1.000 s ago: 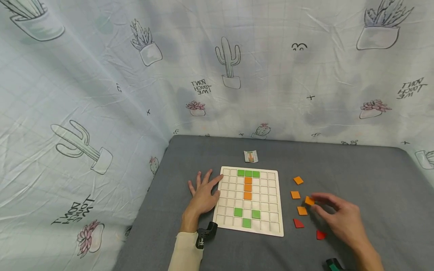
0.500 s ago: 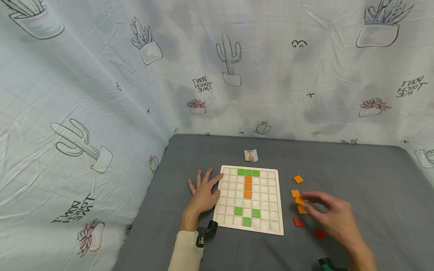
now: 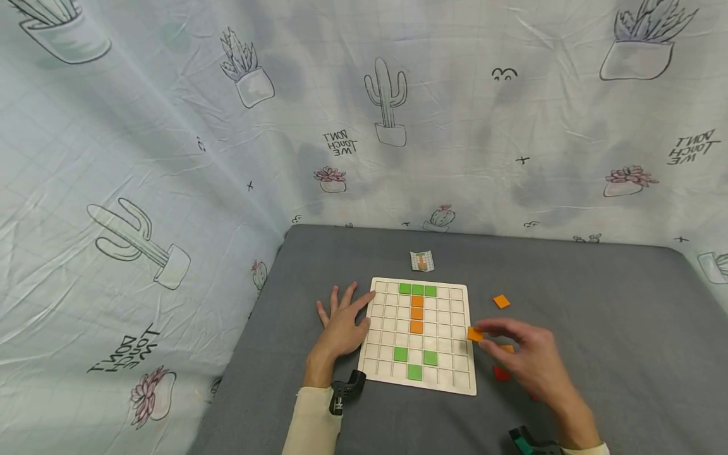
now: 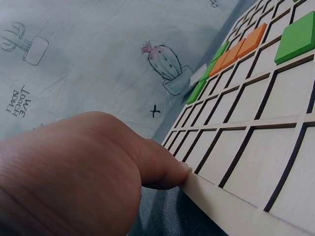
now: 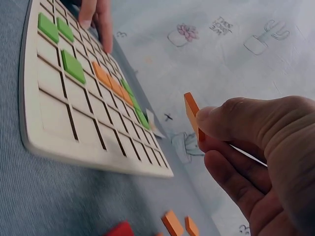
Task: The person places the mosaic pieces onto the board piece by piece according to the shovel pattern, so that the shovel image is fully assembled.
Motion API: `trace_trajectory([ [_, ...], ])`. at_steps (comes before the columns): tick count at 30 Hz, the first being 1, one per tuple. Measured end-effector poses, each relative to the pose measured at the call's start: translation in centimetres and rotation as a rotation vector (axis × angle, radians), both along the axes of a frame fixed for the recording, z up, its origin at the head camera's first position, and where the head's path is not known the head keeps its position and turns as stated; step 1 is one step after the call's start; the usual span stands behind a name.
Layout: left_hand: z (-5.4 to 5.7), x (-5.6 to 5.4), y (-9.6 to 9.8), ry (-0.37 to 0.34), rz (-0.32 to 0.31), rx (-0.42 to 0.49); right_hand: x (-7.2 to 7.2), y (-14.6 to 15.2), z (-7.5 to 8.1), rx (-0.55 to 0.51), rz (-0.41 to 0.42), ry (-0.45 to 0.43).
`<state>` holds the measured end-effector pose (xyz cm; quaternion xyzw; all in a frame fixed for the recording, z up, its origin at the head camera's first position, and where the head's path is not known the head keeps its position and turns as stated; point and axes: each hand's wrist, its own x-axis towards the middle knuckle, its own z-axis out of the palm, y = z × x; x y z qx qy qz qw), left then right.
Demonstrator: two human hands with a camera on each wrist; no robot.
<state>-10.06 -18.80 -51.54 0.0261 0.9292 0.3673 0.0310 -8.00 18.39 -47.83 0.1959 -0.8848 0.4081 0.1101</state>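
Observation:
A pale wooden grid board lies on the grey cloth, with green tiles and a column of orange tiles set in its cells. My left hand rests at the board's left edge with fingers spread; in the left wrist view the thumb touches the rim. My right hand pinches an orange square tile between thumb and fingers, at the board's right edge in the head view. The right wrist view shows that tile held on its edge, raised above the table.
Right of the board lie loose orange tiles and a red tile, some partly hidden by my right hand. A small printed card with a coloured grid pattern sits behind the board. A patterned curtain hangs past the table's far edge.
My right hand has carried the orange tile leftward from above the loose tiles to the board's right edge. The left hand and the tiles in the board have stayed put.

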Motion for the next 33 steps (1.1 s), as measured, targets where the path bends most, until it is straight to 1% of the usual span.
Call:
trace_trajectory([
  [5,0.0,0.0,0.0,-0.003,0.002,-0.003,-0.2,-1.4,-0.1,0.041,0.003,-0.012],
  [11,-0.1,0.0,0.0,-0.008,0.004,-0.007,-0.7,-3.2,-0.3,0.011,0.058,-0.022],
  [18,0.0,0.0,0.0,0.002,0.008,-0.001,-1.4,-4.8,-0.6,0.009,0.105,-0.054],
  [22,0.0,-0.1,0.0,0.0,0.009,-0.002,-1.7,-5.7,-1.1,-0.037,0.149,-0.084],
  [26,0.1,0.0,0.1,0.004,0.006,0.001,-1.7,-6.5,-1.8,-0.068,0.177,-0.143],
  [30,0.2,0.0,0.1,0.012,0.002,0.01,-1.6,-7.3,-2.4,-0.044,0.196,-0.159],
  [33,0.2,0.1,0.2,0.014,0.002,0.015,-1.6,-7.9,-2.7,0.013,0.206,-0.115],
])
